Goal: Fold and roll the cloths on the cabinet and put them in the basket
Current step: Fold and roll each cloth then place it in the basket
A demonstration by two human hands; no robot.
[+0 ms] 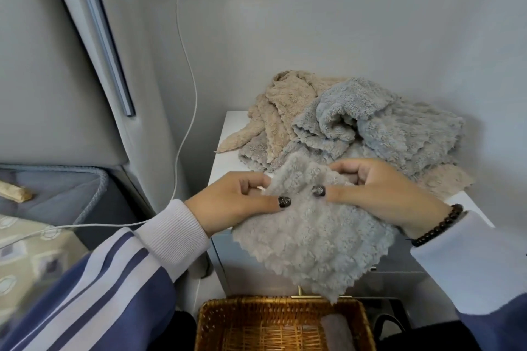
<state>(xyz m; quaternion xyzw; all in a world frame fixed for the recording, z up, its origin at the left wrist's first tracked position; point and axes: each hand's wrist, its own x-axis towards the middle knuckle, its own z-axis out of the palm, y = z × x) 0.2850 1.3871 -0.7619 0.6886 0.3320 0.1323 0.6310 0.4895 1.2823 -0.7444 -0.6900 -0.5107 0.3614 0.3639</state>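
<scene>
Both hands hold one fluffy grey cloth up by its top edge over the front of the white cabinet — the left hand and the right hand each pinch it between thumb and curled fingers, the rest hanging toward the wicker basket below. A rolled cloth already lies in the basket; the pile of cloths waits behind. The fold looks barely begun — next, probably laying it flat or halving it evenly before rolling.
</scene>
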